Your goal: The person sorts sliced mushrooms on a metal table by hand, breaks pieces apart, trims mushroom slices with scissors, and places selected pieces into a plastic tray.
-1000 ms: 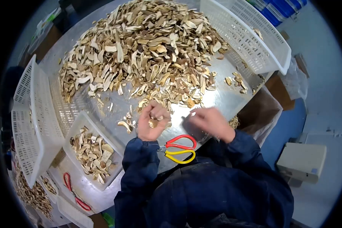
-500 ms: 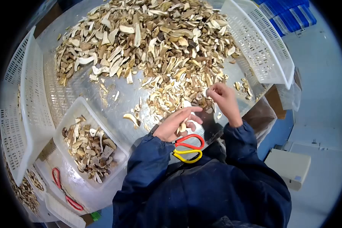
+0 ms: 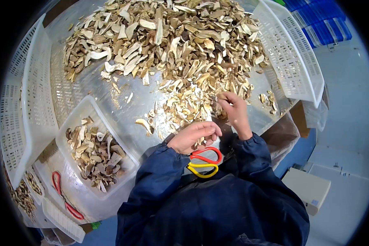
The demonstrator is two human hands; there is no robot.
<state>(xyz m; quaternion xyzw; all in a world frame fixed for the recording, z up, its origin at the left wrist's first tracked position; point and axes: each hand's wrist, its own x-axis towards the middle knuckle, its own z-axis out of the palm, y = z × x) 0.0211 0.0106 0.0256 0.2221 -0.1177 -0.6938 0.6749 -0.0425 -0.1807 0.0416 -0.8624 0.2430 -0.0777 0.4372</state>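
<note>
A large heap of dried mushroom slices (image 3: 184, 53) lies on the metal table, with smaller pieces spreading towards me. My left hand (image 3: 194, 135) is at the near edge of this spread, its fingers curled around pale mushroom slices (image 3: 200, 142) that show partly under them. Just beyond it on the right, my right hand (image 3: 235, 112) has thumb and forefinger pinched on a small mushroom slice (image 3: 221, 97) at the heap's edge. Scissors with one red and one yellow handle (image 3: 205, 162) sit below my left hand; their blades are hidden.
A white tub (image 3: 129, 164) with mushroom slices stands at left, beside red-handled scissors (image 3: 65, 196). Tall perforated white baskets flank the table, one on the left (image 3: 39, 94) and one on the right (image 3: 289, 57). A lined box (image 3: 285, 137) is below the right edge.
My right hand has moved slightly up and left, to the near edge of the heap. The fingers of my left hand have curled in more. The whole view has shifted a little.
</note>
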